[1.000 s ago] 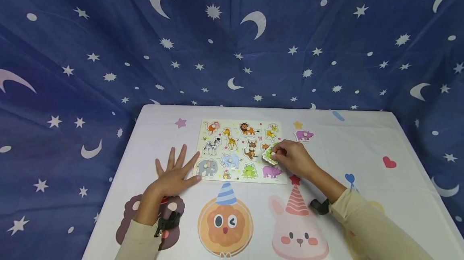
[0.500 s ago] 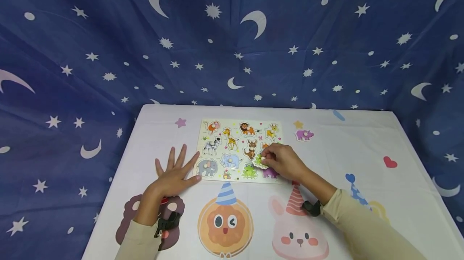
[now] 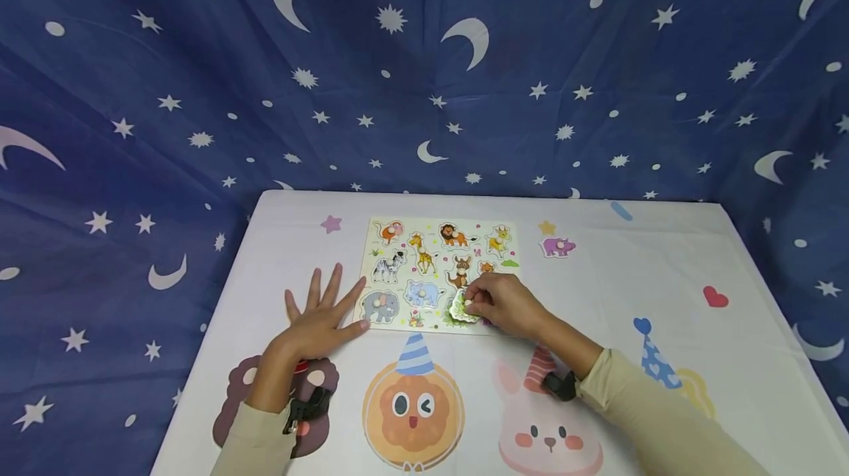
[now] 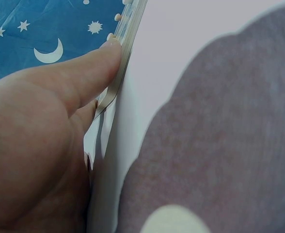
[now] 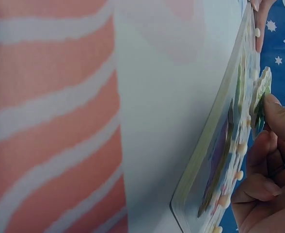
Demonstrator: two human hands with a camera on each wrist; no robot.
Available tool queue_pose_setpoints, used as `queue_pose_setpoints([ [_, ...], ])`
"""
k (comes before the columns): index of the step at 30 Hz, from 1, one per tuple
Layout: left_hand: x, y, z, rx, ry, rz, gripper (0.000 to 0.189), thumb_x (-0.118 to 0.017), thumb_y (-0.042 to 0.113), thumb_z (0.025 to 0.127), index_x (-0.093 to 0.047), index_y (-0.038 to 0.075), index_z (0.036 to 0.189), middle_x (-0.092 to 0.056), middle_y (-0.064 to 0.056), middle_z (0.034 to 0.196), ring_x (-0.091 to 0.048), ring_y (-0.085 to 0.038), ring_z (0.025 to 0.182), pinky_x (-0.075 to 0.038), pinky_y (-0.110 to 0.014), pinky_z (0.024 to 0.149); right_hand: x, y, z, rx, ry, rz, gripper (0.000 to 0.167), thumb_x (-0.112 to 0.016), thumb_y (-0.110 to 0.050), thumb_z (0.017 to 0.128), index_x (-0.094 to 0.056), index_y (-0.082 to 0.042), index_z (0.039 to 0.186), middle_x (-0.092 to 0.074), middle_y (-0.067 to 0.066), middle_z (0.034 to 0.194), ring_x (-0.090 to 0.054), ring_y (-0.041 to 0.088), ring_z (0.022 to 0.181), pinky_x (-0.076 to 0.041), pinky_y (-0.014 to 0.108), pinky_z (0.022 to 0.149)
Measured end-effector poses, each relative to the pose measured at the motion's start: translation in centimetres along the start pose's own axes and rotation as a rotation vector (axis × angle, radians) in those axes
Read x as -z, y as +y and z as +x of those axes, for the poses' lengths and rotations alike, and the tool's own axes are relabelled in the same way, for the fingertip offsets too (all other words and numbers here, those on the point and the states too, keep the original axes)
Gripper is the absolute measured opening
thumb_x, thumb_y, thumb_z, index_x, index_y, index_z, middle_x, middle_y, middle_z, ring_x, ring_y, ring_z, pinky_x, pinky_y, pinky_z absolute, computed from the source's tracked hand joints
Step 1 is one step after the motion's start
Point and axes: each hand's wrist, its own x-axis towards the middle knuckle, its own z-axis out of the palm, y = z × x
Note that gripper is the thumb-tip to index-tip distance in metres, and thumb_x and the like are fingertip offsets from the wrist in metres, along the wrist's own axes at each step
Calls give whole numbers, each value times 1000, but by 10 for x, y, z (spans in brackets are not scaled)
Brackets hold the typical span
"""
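A wooden animal knob puzzle board point(image 3: 414, 225) lies on the table. My right hand point(image 3: 507, 304) pinches the green frog puzzle piece point(image 3: 460, 309) by its knob. The piece tilts close over the frog picture in the board's lower part, covering most of it. In the right wrist view the frog piece point(image 5: 260, 102) stands just off the board's face, thumb and fingers on it. My left hand point(image 3: 321, 329) lies with fingers spread at the board's left side, and its thumb point(image 4: 101, 63) touches the board's edge. The purple hippo picture is mostly hidden under my right hand.
A loose purple hippo piece point(image 3: 557, 247) lies on the table right of the board. Knobbed pieces such as the elephant point(image 3: 379, 306) and lion point(image 3: 454, 236) sit in the board. The white tablecloth point(image 3: 630, 262) has printed cartoons; a blue star curtain point(image 3: 371, 34) hangs behind.
My right hand has carried the frog piece left and toward me, from the board's right side to over the frog picture. My left hand has stayed in place.
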Motion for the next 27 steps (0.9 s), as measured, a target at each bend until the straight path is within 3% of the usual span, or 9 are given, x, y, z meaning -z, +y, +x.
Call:
queue_pose_setpoints([
  [27, -2, -3, 2, -6, 9, -16, 82, -52, 68, 95, -21, 36, 163, 13, -10, 173, 25, -45, 154, 26, -81, 103, -13, -4, 4, 20, -33, -72, 12, -84, -20, 85, -73, -16, 89, -56, -12, 72, -49, 3, 69, -43, 23, 68],
])
